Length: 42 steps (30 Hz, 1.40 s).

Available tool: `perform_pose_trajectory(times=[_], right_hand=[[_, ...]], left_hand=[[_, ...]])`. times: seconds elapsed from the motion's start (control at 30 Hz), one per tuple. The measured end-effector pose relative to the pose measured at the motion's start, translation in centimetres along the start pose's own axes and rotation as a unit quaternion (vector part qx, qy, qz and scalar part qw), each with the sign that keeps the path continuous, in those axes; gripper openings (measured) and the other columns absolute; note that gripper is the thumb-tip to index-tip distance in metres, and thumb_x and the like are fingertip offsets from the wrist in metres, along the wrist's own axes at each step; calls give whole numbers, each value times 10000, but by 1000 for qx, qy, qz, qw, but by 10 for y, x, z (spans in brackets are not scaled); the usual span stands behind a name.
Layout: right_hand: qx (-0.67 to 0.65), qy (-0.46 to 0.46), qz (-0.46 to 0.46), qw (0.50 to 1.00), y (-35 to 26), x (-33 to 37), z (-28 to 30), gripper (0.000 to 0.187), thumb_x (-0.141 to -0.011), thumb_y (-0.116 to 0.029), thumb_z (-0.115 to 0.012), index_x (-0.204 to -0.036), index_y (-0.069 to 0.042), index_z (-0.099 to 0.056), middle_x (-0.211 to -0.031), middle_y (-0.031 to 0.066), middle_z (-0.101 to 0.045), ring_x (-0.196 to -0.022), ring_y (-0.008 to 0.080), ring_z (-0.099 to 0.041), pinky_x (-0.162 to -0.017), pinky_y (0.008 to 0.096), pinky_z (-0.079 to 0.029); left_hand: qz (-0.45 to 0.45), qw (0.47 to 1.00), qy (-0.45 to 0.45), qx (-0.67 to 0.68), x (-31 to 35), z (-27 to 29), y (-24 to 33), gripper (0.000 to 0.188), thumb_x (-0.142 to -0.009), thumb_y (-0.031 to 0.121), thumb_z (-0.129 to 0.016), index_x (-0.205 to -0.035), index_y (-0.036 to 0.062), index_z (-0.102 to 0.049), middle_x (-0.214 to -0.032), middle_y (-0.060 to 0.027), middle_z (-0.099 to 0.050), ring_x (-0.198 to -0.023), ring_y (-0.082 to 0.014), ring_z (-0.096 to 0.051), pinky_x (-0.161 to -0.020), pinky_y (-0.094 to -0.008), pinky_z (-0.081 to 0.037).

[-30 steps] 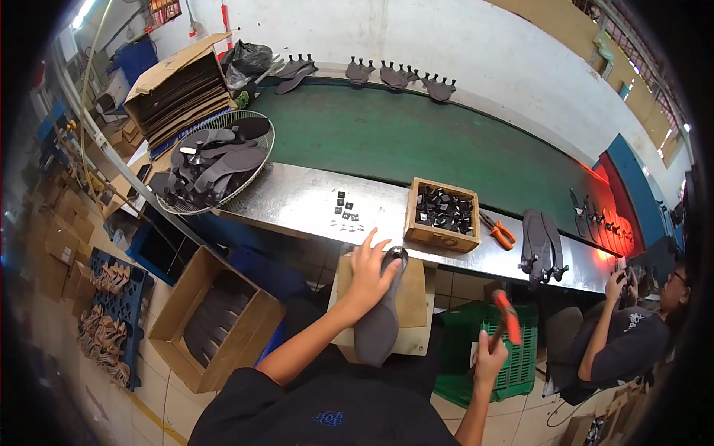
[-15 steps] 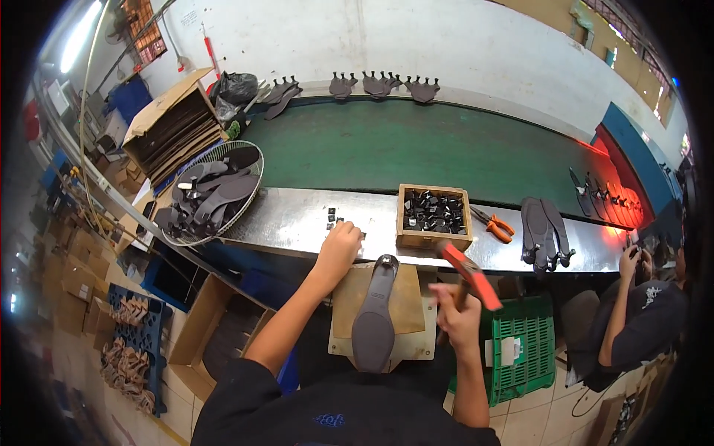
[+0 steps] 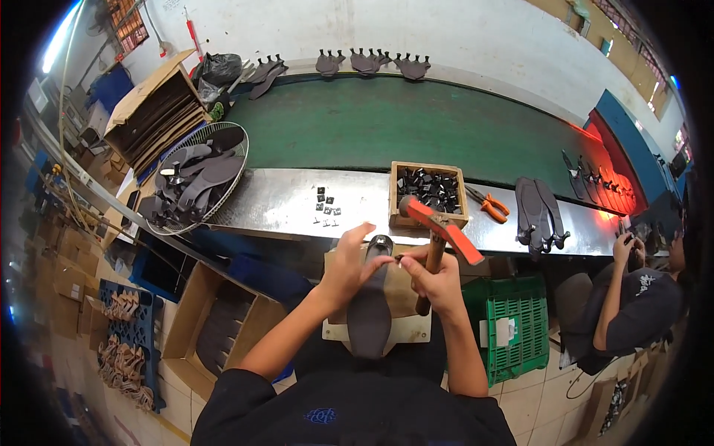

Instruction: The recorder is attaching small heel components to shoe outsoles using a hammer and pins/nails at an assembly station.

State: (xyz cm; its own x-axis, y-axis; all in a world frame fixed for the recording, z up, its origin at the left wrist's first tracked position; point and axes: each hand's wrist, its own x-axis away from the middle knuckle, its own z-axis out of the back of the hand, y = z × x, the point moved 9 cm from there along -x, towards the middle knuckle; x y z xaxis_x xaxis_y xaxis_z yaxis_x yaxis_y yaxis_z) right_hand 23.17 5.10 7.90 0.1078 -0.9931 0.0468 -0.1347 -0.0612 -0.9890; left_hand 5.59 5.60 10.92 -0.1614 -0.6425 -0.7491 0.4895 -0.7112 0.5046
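Where the dark grey shoe sole point(image 3: 369, 327) is laid in the head view: on a pale stand point(image 3: 411, 331) before the metal bench point(image 3: 275, 199); its heel end is pointed at the bench and its broad end at the wearer, so both hands can probably be brought to it easily.
Left hand point(image 3: 346, 262): fingers are loosely spread above the sole, thumb stretched toward the right fingertips; no firm hold is shown, and whether the thumb is touched to anything cannot be told.
Right hand point(image 3: 437, 284): the palm is closed around the hammer's handle, while thumb and forefinger seem to be left free; a small piece point(image 3: 399, 258) appears to be pinched there, too small to be identified.
Hammer point(image 3: 445, 232): its red head is held uppermost and the wooden handle slanted downward, perhaps so that it need not be put down while fingertips are used.
Black heel tips point(image 3: 326, 199): they are spread in a loose cluster on the bench, likely so that single ones can be picked.
Wooden box point(image 3: 393, 183): more such pieces are heaped in it, presumably as a nearby supply.
Orange-handled pliers point(image 3: 494, 209): they are laid beside the box, handles turned toward the near edge, apparently for easy reach.
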Motion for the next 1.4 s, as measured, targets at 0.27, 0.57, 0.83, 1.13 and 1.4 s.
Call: perform_pose_trajectory(times=[0.27, 0.57, 0.83, 1.13, 1.4], right_hand=[[5, -19, 4, 1000, 9, -28, 3, 199, -926, -171, -751, -979, 3, -670, -699, 8, -628, -455, 35, -440, -414, 222, -321], [94, -78, -12, 992, 12, -32, -33, 250, -878, -66, -774, -1087, 38, -683, -1020, 76, -720, -931, 116, -649, -793, 273, -522], [152, -114, 14, 982, 17, -29, -46, 208, -876, -28, -725, -1069, 48, -712, -968, 82, -732, -872, 118, -664, -789, 294, -539], [324, -104, 221, 914, -15, -11, -59, 205, -775, 13, -734, -972, 43, -687, -993, 139, -687, -870, 242, -670, -801, 328, -523], [171, -67, 110, 977, -33, 18, -48, 322, -941, -12, -600, -1262, 15, -604, -1000, 79, -650, -695, 115, -585, -615, 247, -487]], left_hand=[[178, 968, -177, 6, 19, -37, -48, 280, -852, 339, -760, -1043, 138, -725, -1035, -50, -721, -1077, -217, -638, -1059, -461, -322], [172, 975, -134, 31, 47, -11, -41, 292, -822, 329, -778, -996, 99, -729, -1022, -50, -720, -1066, -216, -637, -1074, -436, -325], [166, 979, -108, 45, 53, -9, -41, 306, -812, 276, -790, -1022, 66, -713, -1042, -59, -721, -1073, -217, -636, -1087, -436, -314], [201, 960, -126, 149, 40, 0, -37, 284, -786, 140, -786, -1041, 35, -722, -1006, -103, -734, -960, -246, -677, -944, -379, -448], [260, 925, -134, 242, 46, -10, -51, 276, -823, 123, -798, -1067, 5, -749, -950, -105, -764, -830, -128, -684, -706, -291, -530]])
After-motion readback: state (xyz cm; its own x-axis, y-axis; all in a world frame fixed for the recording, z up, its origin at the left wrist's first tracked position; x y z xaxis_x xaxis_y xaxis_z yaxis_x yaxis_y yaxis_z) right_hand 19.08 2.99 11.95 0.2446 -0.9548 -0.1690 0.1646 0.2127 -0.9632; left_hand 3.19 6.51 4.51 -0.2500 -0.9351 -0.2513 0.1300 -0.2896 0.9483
